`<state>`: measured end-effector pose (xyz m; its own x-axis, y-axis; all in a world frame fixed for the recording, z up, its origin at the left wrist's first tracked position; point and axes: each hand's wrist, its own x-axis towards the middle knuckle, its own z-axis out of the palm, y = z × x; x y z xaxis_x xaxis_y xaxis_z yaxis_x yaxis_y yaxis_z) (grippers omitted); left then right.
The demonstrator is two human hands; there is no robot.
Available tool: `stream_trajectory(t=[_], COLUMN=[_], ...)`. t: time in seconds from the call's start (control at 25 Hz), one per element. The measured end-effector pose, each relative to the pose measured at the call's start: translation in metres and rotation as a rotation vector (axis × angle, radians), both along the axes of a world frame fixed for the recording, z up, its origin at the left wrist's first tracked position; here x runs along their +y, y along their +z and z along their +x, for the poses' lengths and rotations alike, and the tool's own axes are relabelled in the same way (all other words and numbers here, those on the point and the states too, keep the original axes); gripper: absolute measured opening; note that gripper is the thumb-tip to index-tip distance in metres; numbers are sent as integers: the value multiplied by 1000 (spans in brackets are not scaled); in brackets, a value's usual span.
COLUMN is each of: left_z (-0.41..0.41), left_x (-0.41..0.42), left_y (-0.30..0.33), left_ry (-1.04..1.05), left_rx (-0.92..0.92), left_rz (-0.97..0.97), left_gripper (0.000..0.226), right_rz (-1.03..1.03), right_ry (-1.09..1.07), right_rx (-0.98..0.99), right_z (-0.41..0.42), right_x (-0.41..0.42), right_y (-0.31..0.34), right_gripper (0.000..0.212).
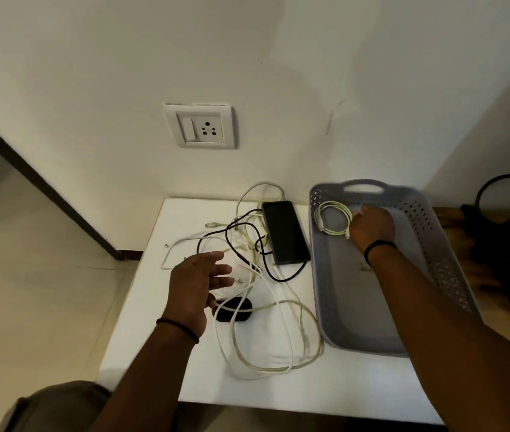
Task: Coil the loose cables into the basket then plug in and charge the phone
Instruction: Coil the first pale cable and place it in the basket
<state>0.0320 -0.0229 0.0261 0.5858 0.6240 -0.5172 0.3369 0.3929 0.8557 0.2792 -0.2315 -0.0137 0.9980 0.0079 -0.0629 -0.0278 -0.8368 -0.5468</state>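
1. Coiled cable point(334, 221), pale and looped into a neat ring, lies inside the grey perforated basket point(434, 260), up in its far left corner.
2. Right hand point(372, 227) is down in the basket, right against that coil, back of the hand to the camera; its fingers are hidden, so whether it grips the coil cannot be told.
3. Left hand point(199, 280) hovers over the white table point(141, 338), fingers spread and relaxed, holding nothing.
4. Just beyond its fingertips sprawls the tangle: white cables point(263, 338) in big loose loops toward the near edge, and a black cable point(241, 241) snaking through the middle.
5. A black oval object point(235, 308) sits under those white loops, close to the left palm.
6. Phone point(285, 232), dark screen up, lies flat between the tangle and the basket, just beside the basket's left wall, with a black lead curling past its near end.
7. Wall socket point(200, 126) with its switch sits on the wall above the table, nothing plugged in.
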Motion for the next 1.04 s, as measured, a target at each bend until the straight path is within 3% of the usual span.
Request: stream_trajectory(t=[0.16,0.28,0.36,0.44,0.52,0.64,0.84,0.96,1.04], left_z=[-25,-40,-48,-56,-62,-72,-89,-91,-88], left_x=[5,1,-5,-9,-10,-9,-18,-27,-32], left_y=[12,15,18,20,21,20,4,-10,-13], left_ry=[41,-1,-81,-133,-152,-169,-209,-247,-266], left_rx=[4,68,107,129,131,125,187,195,134], left_rz=[14,46,69,74,72,72,86,165,397], left_gripper=[17,19,21,21,21,25,26,23,25], right_rz=[201,373,276,-10,-238,-402,-287,-173,-56], right_ry=[58,221,431,622,696,751,723,695,622], right_rx=[-209,-69,84,151,178,113,209,38,-100], right_z=[-64,-139,-194,-238,-261,-268,-263,-254,-251], right_x=[16,29,37,45,47,43,36,32,30], right_y=[48,59,52,38,21,10,16,34,51], right_gripper=[18,17,20,29,40,30,25,31,35])
